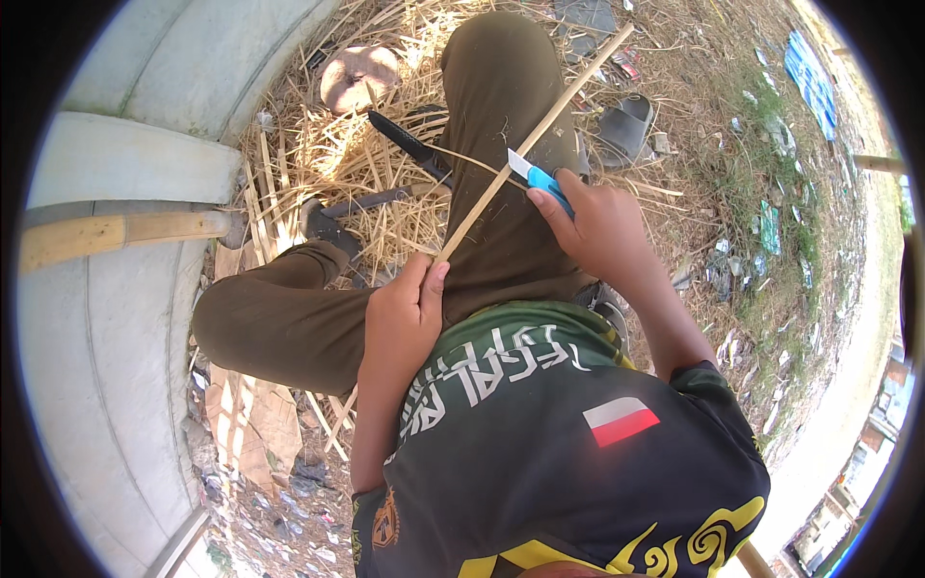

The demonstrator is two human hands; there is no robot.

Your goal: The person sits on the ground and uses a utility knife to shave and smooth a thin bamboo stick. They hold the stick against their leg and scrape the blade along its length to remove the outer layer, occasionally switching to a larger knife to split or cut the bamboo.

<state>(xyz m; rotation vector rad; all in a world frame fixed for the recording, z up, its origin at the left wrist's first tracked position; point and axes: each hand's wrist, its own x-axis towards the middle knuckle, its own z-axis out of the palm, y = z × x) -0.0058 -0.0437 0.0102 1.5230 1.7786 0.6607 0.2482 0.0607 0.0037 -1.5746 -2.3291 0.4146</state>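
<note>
A long, thin bamboo strip [568,98] slants across my raised thigh, its far end pointing up and to the right. Its near end is pinched between the thumb and fingers of my left hand [405,306]. My right hand [599,223] grips a blue utility knife [547,184], whose pale blade lies against the strip around its middle. A thin curled sliver stands off the strip near the blade. Left of my knee, a black-bladed knife [400,136] lies over the shavings.
Bamboo shavings [289,154] cover the ground around my feet. A round block [358,79] sits at the far left, and a grey sandal [624,128] lies right of my leg. A bamboo pole [125,236] juts from the pale wall [106,337]. Litter dots the right-hand ground.
</note>
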